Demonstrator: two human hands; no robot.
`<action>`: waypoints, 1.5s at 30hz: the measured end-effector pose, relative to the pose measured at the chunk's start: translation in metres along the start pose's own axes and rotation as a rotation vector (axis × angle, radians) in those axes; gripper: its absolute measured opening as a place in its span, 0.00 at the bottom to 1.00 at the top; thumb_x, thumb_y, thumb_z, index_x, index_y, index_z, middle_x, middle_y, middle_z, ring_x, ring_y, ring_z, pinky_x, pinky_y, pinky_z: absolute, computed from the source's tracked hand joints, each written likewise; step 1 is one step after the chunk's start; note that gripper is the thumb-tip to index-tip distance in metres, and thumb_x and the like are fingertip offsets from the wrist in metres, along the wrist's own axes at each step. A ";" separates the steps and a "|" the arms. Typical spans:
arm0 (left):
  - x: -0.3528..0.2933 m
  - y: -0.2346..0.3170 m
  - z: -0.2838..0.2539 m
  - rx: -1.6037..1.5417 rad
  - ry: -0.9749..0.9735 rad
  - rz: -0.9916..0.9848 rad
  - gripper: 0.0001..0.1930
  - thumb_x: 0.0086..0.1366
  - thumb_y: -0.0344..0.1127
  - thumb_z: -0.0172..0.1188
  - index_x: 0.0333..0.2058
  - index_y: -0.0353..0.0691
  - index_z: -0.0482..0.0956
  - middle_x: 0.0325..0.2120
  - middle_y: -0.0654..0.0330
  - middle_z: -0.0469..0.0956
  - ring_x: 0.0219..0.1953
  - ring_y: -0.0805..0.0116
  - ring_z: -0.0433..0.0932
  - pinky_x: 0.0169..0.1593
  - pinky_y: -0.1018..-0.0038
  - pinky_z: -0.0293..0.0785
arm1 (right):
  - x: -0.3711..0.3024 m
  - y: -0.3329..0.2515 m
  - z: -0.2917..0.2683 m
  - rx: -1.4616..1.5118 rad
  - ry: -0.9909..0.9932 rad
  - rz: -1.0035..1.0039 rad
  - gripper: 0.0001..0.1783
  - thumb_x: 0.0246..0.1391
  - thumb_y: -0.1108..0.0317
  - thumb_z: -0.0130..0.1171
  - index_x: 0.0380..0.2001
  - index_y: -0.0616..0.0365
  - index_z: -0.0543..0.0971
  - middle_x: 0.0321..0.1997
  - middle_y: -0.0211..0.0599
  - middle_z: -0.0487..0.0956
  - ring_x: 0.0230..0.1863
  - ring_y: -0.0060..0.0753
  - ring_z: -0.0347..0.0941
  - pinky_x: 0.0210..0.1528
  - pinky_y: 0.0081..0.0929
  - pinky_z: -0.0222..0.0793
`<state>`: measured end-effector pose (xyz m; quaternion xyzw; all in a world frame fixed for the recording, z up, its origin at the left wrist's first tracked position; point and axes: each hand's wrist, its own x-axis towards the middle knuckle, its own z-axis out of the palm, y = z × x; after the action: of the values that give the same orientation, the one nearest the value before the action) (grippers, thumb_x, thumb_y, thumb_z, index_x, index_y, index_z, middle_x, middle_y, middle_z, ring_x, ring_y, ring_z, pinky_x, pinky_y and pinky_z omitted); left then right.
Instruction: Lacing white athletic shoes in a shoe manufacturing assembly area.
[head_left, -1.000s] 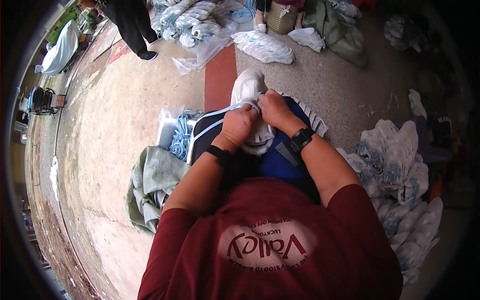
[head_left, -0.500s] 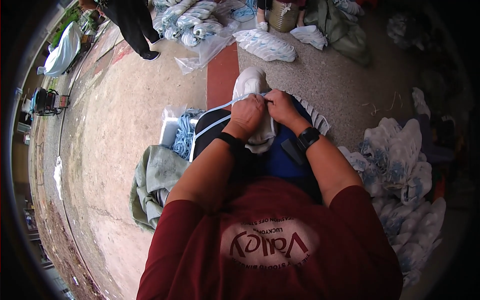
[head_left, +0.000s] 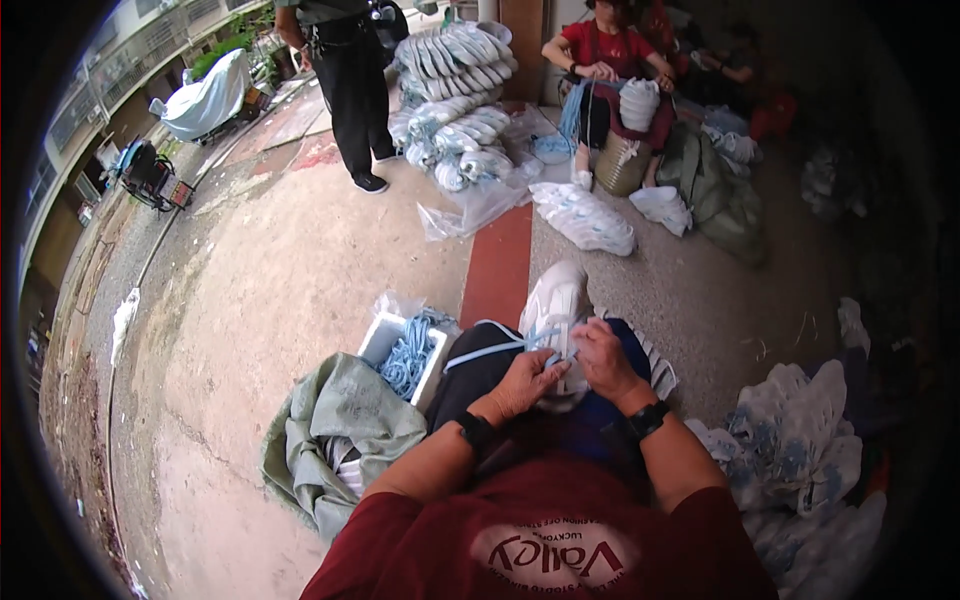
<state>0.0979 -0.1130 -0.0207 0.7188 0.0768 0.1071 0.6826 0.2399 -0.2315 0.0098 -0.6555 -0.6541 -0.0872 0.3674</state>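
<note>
A white shoe upper (head_left: 556, 293) lies across my lap with its toe pointing away from me. A light blue shoelace (head_left: 488, 352) runs over its front from the left and through its lacing area. My left hand (head_left: 522, 386) pinches the lace between thumb and forefinger at the near-left side of the upper. Just right of it, my right hand (head_left: 606, 362) is closed at the lacing, slightly blurred, with its fingertips on the lace. Part of the upper's near end is hidden behind my hands.
Blue laces fill a white foam box (head_left: 375, 345) at my left, beside a green-grey sack (head_left: 335, 440). Piled white shoe uppers (head_left: 795, 430) stand at my right. Ahead are stacked uppers (head_left: 455, 75), a standing person (head_left: 350, 90) and a seated person in red (head_left: 615, 50).
The view has tilted up, showing more of the people ahead. My hands have drawn apart slightly and toward me, off the upper's middle. Less loose lace hangs out to the left.
</note>
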 end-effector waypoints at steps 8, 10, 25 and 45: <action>-0.016 0.004 0.006 0.381 -0.036 0.056 0.14 0.49 0.37 0.62 0.31 0.32 0.76 0.24 0.44 0.76 0.29 0.51 0.76 0.35 0.65 0.70 | -0.012 -0.048 0.015 0.271 0.165 0.155 0.12 0.53 0.69 0.51 0.20 0.66 0.71 0.20 0.42 0.74 0.24 0.38 0.73 0.29 0.30 0.66; -0.020 0.035 0.006 0.458 -0.046 0.017 0.15 0.47 0.36 0.63 0.31 0.32 0.76 0.24 0.45 0.76 0.27 0.52 0.77 0.33 0.66 0.71 | -0.013 -0.038 0.012 0.324 0.001 0.248 0.14 0.55 0.66 0.50 0.22 0.66 0.72 0.20 0.40 0.74 0.24 0.33 0.71 0.31 0.29 0.65; -0.037 0.043 -0.060 0.037 0.085 -0.060 0.06 0.56 0.29 0.59 0.22 0.36 0.75 0.18 0.70 0.71 0.21 0.83 0.64 0.27 0.85 0.60 | 0.015 -0.023 0.032 0.440 -0.031 0.442 0.21 0.52 0.60 0.51 0.15 0.67 0.71 0.14 0.53 0.68 0.14 0.41 0.61 0.23 0.37 0.59; 0.010 0.021 -0.034 -0.739 0.145 -0.299 0.02 0.60 0.27 0.54 0.28 0.37 0.70 0.24 0.64 0.71 0.24 0.77 0.67 0.27 0.84 0.65 | 0.001 0.002 0.039 -0.135 -0.045 0.316 0.05 0.41 0.69 0.52 0.19 0.58 0.75 0.22 0.50 0.72 0.28 0.49 0.71 0.31 0.41 0.68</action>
<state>0.0976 -0.0792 0.0018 0.3962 0.1848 0.0777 0.8960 0.2278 -0.2070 -0.0187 -0.7752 -0.5434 -0.0574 0.3170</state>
